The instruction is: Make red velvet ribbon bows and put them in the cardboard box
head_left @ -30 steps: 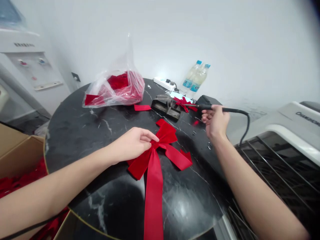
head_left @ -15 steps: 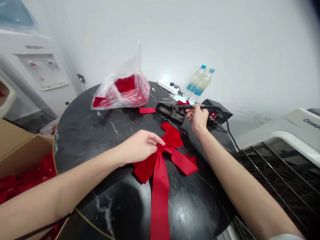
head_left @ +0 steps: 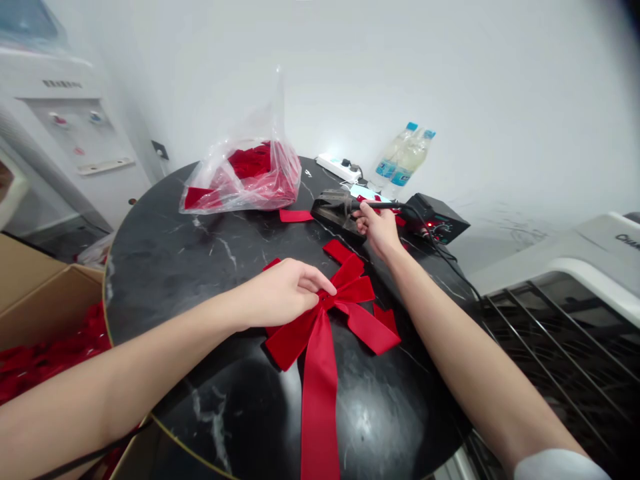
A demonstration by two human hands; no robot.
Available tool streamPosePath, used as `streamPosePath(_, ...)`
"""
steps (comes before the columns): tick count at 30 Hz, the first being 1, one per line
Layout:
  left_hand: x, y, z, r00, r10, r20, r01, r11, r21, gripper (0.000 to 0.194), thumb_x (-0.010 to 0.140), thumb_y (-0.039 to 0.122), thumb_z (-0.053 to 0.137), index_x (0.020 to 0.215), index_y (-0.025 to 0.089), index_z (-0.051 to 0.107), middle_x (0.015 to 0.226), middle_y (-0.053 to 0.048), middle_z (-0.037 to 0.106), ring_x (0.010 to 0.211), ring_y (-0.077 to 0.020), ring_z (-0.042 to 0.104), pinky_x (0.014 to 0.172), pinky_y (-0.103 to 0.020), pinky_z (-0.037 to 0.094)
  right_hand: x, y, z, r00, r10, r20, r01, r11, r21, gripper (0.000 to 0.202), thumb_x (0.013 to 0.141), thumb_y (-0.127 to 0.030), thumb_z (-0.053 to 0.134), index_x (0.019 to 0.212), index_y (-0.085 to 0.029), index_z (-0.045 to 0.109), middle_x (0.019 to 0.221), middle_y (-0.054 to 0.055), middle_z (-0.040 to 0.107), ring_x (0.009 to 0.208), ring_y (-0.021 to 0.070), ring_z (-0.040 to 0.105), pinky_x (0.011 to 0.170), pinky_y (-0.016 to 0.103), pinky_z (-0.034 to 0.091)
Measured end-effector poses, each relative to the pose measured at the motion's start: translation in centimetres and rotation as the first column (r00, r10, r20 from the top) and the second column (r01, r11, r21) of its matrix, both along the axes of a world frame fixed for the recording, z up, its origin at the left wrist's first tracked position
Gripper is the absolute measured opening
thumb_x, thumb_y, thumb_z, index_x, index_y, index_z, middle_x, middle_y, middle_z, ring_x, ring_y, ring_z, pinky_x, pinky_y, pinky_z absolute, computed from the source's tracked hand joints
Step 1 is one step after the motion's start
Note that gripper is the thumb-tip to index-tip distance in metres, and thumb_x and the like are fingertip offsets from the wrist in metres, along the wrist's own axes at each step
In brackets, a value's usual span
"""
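Note:
A red ribbon bow (head_left: 320,373) lies on the black marbled table, its long tail running toward the near edge. My left hand (head_left: 287,293) is closed at the bow's centre, index finger extended along it and the other fingers curled; part of the bow is hidden beneath. My right hand (head_left: 377,230) grips the black handle of a soldering iron (head_left: 380,205). The iron's front end is in the black stand (head_left: 330,203), where its tip is hidden. Behind that hand sits the black control box (head_left: 437,217) with a lit red light and a dial.
Across the table (head_left: 210,247) stand a clear bag of red ribbon pieces (head_left: 245,177), a white power strip (head_left: 337,167) and two water bottles (head_left: 400,160). A loose red strip (head_left: 295,216) lies by the stand. Left is a cardboard box (head_left: 45,287) and a water dispenser (head_left: 65,127).
My right hand has moved left with the soldering iron, bringing its front end into the stand. My left hand stays on the bow, which has shifted only slightly.

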State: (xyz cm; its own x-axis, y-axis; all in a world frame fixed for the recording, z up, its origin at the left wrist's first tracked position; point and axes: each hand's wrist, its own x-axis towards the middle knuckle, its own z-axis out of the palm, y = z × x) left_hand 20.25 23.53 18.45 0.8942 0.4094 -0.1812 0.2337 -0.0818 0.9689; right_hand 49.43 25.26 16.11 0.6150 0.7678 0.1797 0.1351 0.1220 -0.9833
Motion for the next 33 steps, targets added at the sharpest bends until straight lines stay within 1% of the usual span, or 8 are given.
streamPosePath(12,-0.5,-0.3,0.6,0.998,-0.045,-0.048,0.029,0.959,-0.282,0.034,0.085,0.021,0.060,0.115,0.025,0.046,0.099,-0.004,0.076,0.061,-0.0109,0.059,0.056,-0.023,0.040,-5.7,-11.9,4.8,0.896,0.030,0.443,0.003,0.997,-0.075,0.008,0.089,-0.019,0.072,0.096,-0.020,0.075,0.077,-0.001,0.065,0.063,0.0129,0.056,0.057,0.023,0.047)
streamPosePath(15,-0.5,-0.4,0.6,0.999,-0.018,-0.045,0.002,0.943,-0.334,0.042,0.084,0.018,0.062,0.119,0.027,0.040,0.095,0.000,0.073,0.067,-0.0129,0.064,0.058,-0.023,0.043,-8.9,-15.4,6.2,0.471,0.506,0.723,-0.393,0.854,-0.342,0.048,0.085,-0.013,0.073,0.131,-0.026,0.066,0.115,0.006,0.068,0.098,0.0224,0.065,0.086,0.035,0.058)
streamPosePath(17,-0.6,-0.5,0.7,0.998,0.012,-0.055,-0.031,0.933,-0.358,0.046,0.082,0.017,0.064,0.121,0.028,0.041,0.088,0.003,0.069,0.065,-0.0121,0.063,0.057,-0.021,0.042,-10.4,-16.2,6.2,0.153,0.586,0.796,-0.407,0.771,-0.489,0.059,0.087,-0.012,0.073,0.142,-0.023,0.056,0.139,0.013,0.057,0.123,0.0310,0.057,0.103,0.048,0.054)
streamPosePath(20,-0.7,-0.5,1.2,0.998,0.055,-0.010,-0.054,0.885,-0.462,0.038,0.085,0.018,0.059,0.119,0.027,0.045,0.077,0.005,0.065,0.063,-0.0106,0.061,0.057,-0.019,0.042,-11.4,-16.0,5.4,-0.009,0.527,0.850,-0.354,0.793,-0.495,0.042,0.095,-0.007,0.060,0.136,-0.017,0.057,0.139,0.017,0.057,0.127,0.0347,0.055,0.107,0.056,0.051)
streamPosePath(24,-1.0,0.1,2.6,0.992,0.083,0.098,-0.026,0.874,-0.485,0.023,0.096,0.036,0.054,0.115,0.023,0.052,0.090,-0.005,0.074,0.080,-0.0161,0.071,0.077,-0.028,0.054,-11.0,-15.9,5.0,0.341,0.417,0.842,-0.448,0.860,-0.244,0.029,0.095,-0.009,0.065,0.122,-0.021,0.064,0.134,0.011,0.059,0.122,0.0261,0.061,0.106,0.043,0.053)
streamPosePath(27,-1.8,0.5,4.3,0.950,0.222,0.221,-0.186,0.967,-0.173,0.032,0.091,0.045,0.070,0.108,0.020,0.062,0.107,-0.008,0.075,0.101,-0.0213,0.072,0.095,-0.035,0.055,-10.6,-16.0,5.2,0.657,0.354,0.665,-0.494,0.869,0.025,0.033,0.086,-0.023,0.085,0.113,-0.028,0.067,0.125,0.005,0.063,0.124,0.0247,0.060,0.110,0.041,0.051)
streamPosePath(30,-3.4,-0.2,6.2,0.955,0.138,0.262,-0.171,0.979,0.108,0.035,0.089,0.042,0.075,0.119,0.023,0.070,0.131,-0.006,0.070,0.127,-0.0235,0.063,0.108,-0.034,0.050,-10.8,-15.6,4.8,0.733,0.446,0.514,-0.604,0.774,0.190,0.034,0.083,-0.040,0.088,0.109,-0.033,0.067,0.118,0.004,0.064,0.127,0.0263,0.057,0.111,0.045,0.051)
streamPosePath(33,-5.0,-1.7,7.4,0.975,-0.145,0.167,0.150,0.989,-0.014,0.039,0.089,0.034,0.076,0.127,0.026,0.070,0.129,-0.007,0.073,0.121,-0.0254,0.068,0.101,-0.035,0.055,-11.5,-14.7,4.1,0.754,0.469,0.460,-0.619,0.742,0.258,0.041,0.079,-0.058,0.087,0.102,-0.033,0.065,0.123,0.004,0.059,0.106,0.0240,0.065,0.102,0.045,0.056)
